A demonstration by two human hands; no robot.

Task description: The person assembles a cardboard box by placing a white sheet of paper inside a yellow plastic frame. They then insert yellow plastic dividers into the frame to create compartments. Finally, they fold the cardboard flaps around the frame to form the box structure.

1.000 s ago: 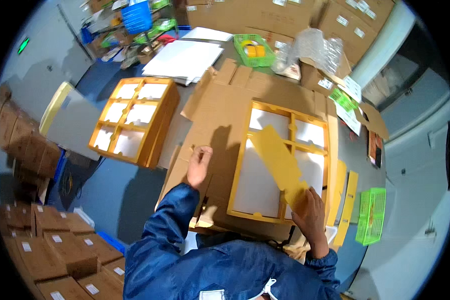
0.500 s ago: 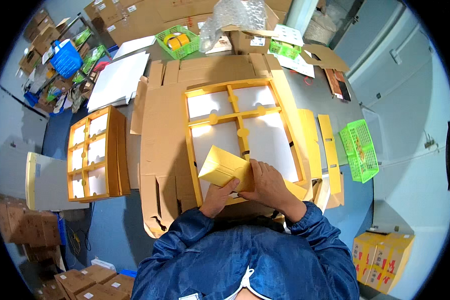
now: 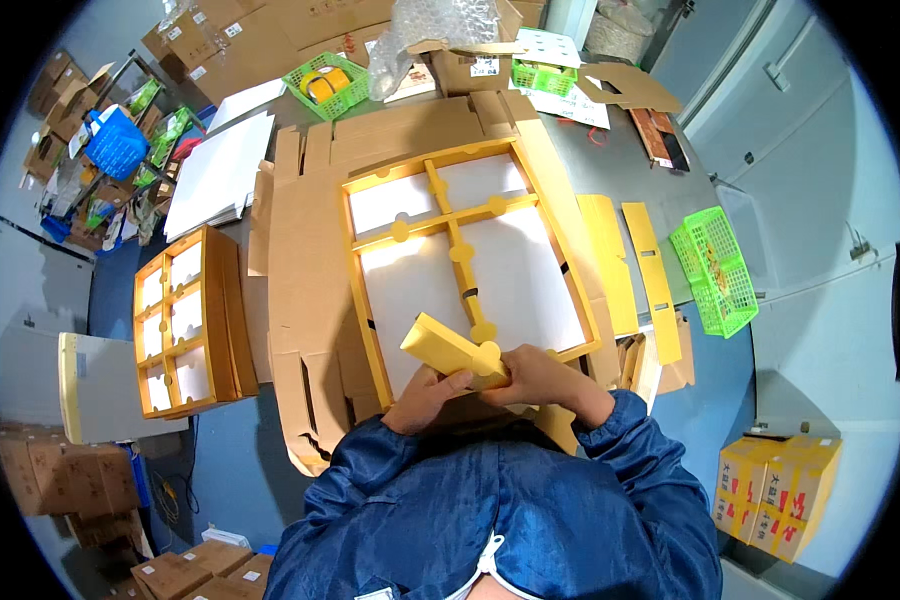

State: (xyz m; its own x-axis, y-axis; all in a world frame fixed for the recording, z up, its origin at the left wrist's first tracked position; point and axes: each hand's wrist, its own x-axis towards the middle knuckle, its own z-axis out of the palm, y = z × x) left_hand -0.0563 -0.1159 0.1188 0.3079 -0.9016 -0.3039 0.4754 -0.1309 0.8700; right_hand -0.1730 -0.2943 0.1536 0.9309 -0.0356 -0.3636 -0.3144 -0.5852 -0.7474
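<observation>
Between both hands is a folded yellow cardboard divider strip [image 3: 438, 343], its sides bent up into a narrow channel with a rounded tab. My left hand [image 3: 425, 398] grips its near end from the left, thumb on top. My right hand [image 3: 542, 380] closes around the same end from the right. The strip is tilted over the near edge of a yellow cardboard tray [image 3: 555, 235]. Inside that tray, crossed yellow dividers [image 3: 462, 255] with round tabs split a white bottom [image 3: 520, 265] into compartments.
Brown cardboard [image 3: 310, 230] lies under the tray. Left stand stacked yellow divided trays [image 3: 232, 330] and white sheets [image 3: 215, 175]. Flat yellow strips [image 3: 652, 275] and a green basket [image 3: 715, 272] are at right. Another green basket [image 3: 350, 95] holds tape near bubble wrap [image 3: 435, 40].
The yellow strip has gone from a wide, boxy fold to a narrower channel, and its rounded tab now shows. My right hand has turned and come lower. The whole view has shifted slightly.
</observation>
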